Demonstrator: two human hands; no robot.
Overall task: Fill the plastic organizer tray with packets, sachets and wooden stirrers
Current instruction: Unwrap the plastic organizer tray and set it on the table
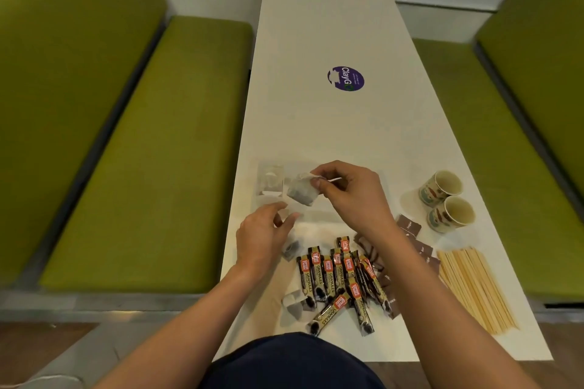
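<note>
A clear plastic organizer tray [268, 169] lies on the white table [331, 123], partly hidden by my hands. My right hand [347, 189] pinches a tea bag [300, 191] by its top, above the tray. My left hand [264, 232] hovers just below it with its fingers loosely curled, and I cannot tell whether it holds something. More tea bags [292, 248] lie beside that hand. Near the front edge sit a pile of coffee granule sachets [335, 281], brown sugar packets [410, 227] and a bundle of wooden stirrers [474, 287].
Two paper cups [445, 199] lie on their sides at the right. A round purple sticker [346, 78] marks the table's middle. Green padded benches [151, 151] run along both sides of the table.
</note>
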